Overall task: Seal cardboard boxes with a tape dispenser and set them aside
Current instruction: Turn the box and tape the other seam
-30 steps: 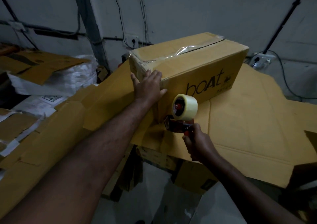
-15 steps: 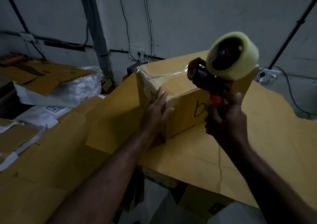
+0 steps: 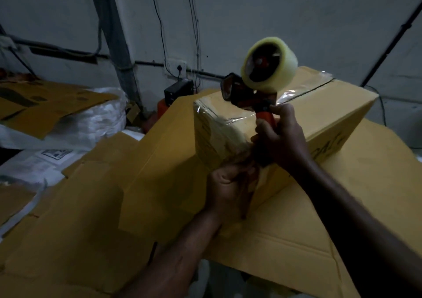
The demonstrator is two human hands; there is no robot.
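A brown cardboard box (image 3: 324, 113) with dark lettering on its side lies on flattened cardboard. Clear tape runs along its top seam and down the near end. My right hand (image 3: 283, 142) grips the orange handle of the tape dispenser (image 3: 262, 78) and holds it upright over the box's near top edge, with the pale tape roll uppermost. My left hand (image 3: 228, 186) presses against the box's near lower corner. It is blurred, and its fingers lie along the cardboard.
Flattened cardboard sheets (image 3: 102, 206) cover the work surface. At the left, a plastic-wrapped pile (image 3: 86, 124) carries more cardboard, with printed papers (image 3: 45, 158) below it. A black device (image 3: 178, 90) and cables sit against the back wall.
My right hand raised the tape dispenser from in front of the box to above its near top edge. My left hand slid down the box's end to the lower corner.
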